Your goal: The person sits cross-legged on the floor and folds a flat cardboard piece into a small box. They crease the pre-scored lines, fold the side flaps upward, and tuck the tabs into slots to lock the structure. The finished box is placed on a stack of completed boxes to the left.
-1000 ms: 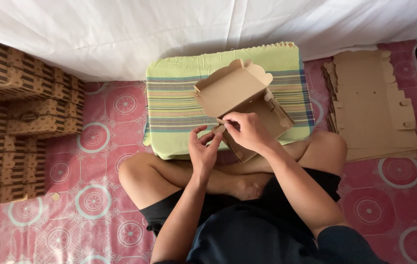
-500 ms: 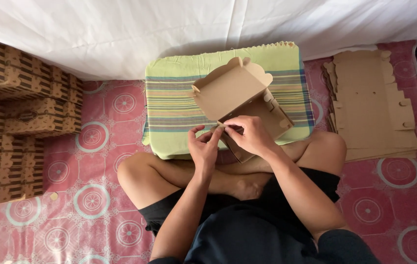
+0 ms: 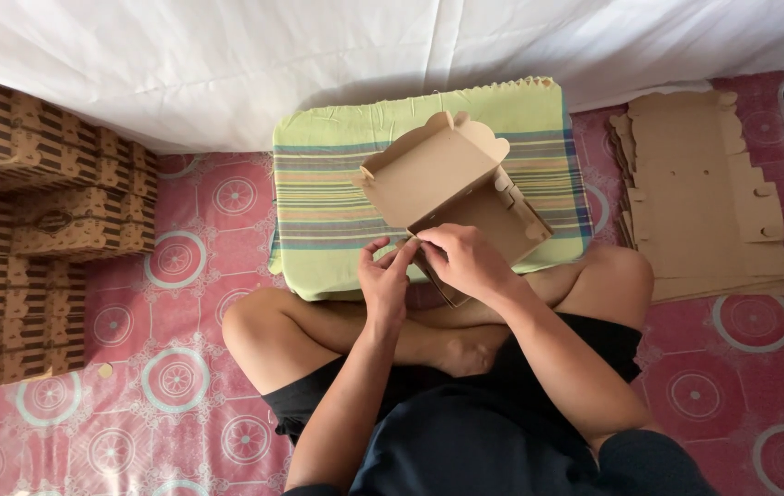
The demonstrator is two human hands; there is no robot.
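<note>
Little has shifted since the earlier frames: both hands remain at the near corner of the half-folded brown cardboard box point(image 3: 451, 197), its lid flap still raised. Left hand point(image 3: 383, 280) pinches the corner edge with fingertips pressed together; right hand point(image 3: 465, 260) is closed over the adjoining wall, apparently steadying it so the tab seats. Box rests tilted on the green striped cushion point(image 3: 327, 197), just above the crossed legs. Flat brown cardboard blanks point(image 3: 699, 184) lie stacked to the right; finished printed brown boxes point(image 3: 33, 211) stand piled on the left.
</note>
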